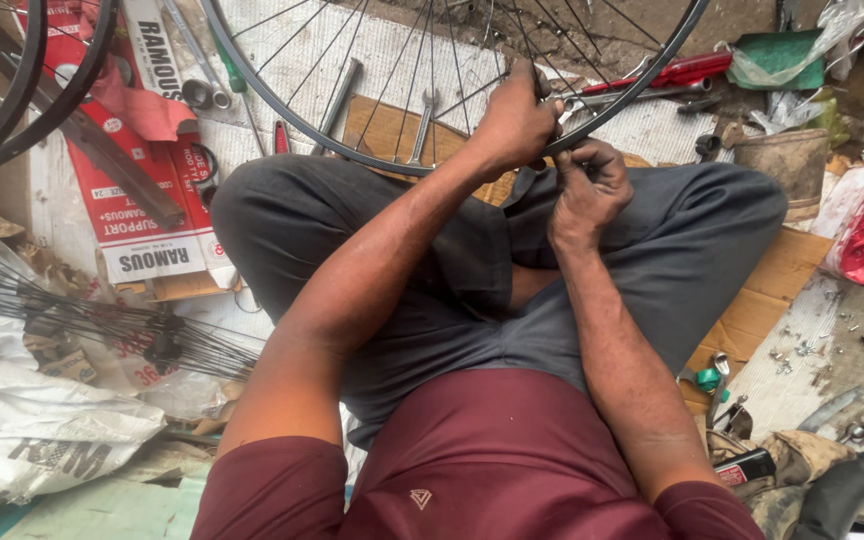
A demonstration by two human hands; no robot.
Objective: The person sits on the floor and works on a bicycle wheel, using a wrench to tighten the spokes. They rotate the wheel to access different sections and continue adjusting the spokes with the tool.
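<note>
The bicycle wheel rim [372,150] sat across the person's crossed legs, spokes [430,60] fanning up and away. The left hand [514,122] was curled tight over the rim's near edge, gripping it. The right hand [586,187] sat just below the rim, fingers pinched shut on something small there, couldn't tell what. Spanners [424,125] lay underneath on cardboard [384,128].

Red cardboard box [132,215], loose spoke bundle [82,320], spanners [422,125], red-handled tool [682,70], white sacks [32,430]
</note>
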